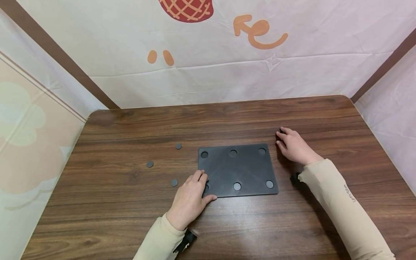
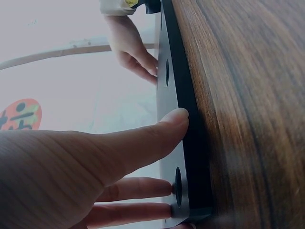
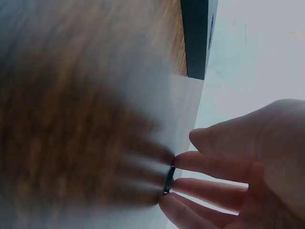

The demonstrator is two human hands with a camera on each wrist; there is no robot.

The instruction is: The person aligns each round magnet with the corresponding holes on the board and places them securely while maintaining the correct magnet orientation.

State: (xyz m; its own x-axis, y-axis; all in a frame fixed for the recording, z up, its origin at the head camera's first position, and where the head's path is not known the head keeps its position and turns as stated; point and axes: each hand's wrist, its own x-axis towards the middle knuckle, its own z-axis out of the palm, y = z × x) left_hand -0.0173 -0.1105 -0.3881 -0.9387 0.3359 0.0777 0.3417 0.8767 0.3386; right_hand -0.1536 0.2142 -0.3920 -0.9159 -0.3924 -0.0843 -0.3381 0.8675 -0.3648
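A dark grey rectangular board (image 1: 238, 169) with several round recesses lies flat on the table. Grey discs fill its front middle recess (image 1: 237, 186) and front right recess (image 1: 269, 184); the back-row recesses look darker. My left hand (image 1: 191, 195) rests on the board's front left corner, thumb (image 2: 174, 121) against the front edge, fingers extended over the top, partly covering one recess. Beyond the board's right edge, my right hand (image 1: 295, 146) has its fingertips at the tabletop. There its fingers (image 3: 205, 163) touch a small dark disc (image 3: 169, 179), seen edge-on.
Left of the board lie three loose grey discs: one at the back (image 1: 178, 146), one farthest left (image 1: 150, 164) and one near my left hand (image 1: 174, 182). The wooden table (image 1: 107, 187) ends at a printed cloth wall (image 1: 208, 85) behind.
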